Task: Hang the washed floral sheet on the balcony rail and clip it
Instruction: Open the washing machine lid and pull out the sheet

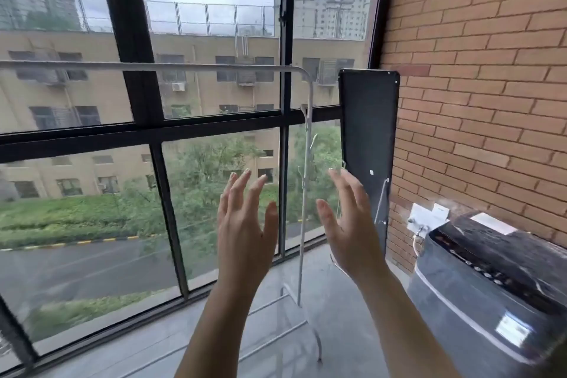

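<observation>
Left hand (245, 224): raised, fingers straight and spread, holding nothing; right hand (348, 224): the same, just beside it, apart; rail (153, 66): white, crossing the window (214, 24) above both hands; washing machine (491, 291): lower right.

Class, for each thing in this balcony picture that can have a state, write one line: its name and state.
Left hand: raised, fingers straight and spread, holding nothing.
Right hand: raised, fingers straight, holding nothing.
Drying rail: bare, nothing hung on it.
Black panel: upright beside the brick wall.
Washing machine: lid state cannot be told.
</observation>
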The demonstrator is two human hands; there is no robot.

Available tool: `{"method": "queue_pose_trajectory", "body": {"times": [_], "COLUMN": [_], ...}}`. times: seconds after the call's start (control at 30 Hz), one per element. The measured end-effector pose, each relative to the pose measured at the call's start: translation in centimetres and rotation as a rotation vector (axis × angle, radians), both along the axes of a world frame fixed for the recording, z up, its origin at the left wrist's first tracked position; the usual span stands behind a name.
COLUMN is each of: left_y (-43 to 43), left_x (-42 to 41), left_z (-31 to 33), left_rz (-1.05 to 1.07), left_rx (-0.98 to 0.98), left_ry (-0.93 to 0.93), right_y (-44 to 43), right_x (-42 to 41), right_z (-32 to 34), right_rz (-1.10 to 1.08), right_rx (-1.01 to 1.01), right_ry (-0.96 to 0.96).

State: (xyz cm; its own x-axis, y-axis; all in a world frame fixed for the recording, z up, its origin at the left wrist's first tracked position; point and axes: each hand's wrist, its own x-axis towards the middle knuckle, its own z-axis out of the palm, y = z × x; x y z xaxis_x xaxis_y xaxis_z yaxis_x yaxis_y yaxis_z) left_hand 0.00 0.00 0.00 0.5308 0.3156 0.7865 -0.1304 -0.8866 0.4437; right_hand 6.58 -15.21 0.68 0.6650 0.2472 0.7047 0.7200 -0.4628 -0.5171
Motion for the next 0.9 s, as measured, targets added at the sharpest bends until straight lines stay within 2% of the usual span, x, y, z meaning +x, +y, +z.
{"method": "queue_pose_trajectory", "body": {"times": [0.23, 0.43, 0.9], "left_y": [-9.1, -13.7, -22.5], "left_x": [7.8, 14.1, 38.3], "left_z": [-0.2, -2.1, -3.9], "left_rz": [-0.136, -0.252, -0.509], "left_rx": [0.000, 0.001, -0.058], "left_ry": [0.045, 0.054, 0.078], "right_y": [-9.9, -14.9, -23.8], "right_x": [6.0, 10.5, 30.0], "right_z": [-1.1, -3.1, -4.0], "right_rz": [-0.152, -0.223, -0.456], "right_rx": [-0.019, -0.021, -0.084], "right_ry": [0.024, 0.097, 0.172]}}
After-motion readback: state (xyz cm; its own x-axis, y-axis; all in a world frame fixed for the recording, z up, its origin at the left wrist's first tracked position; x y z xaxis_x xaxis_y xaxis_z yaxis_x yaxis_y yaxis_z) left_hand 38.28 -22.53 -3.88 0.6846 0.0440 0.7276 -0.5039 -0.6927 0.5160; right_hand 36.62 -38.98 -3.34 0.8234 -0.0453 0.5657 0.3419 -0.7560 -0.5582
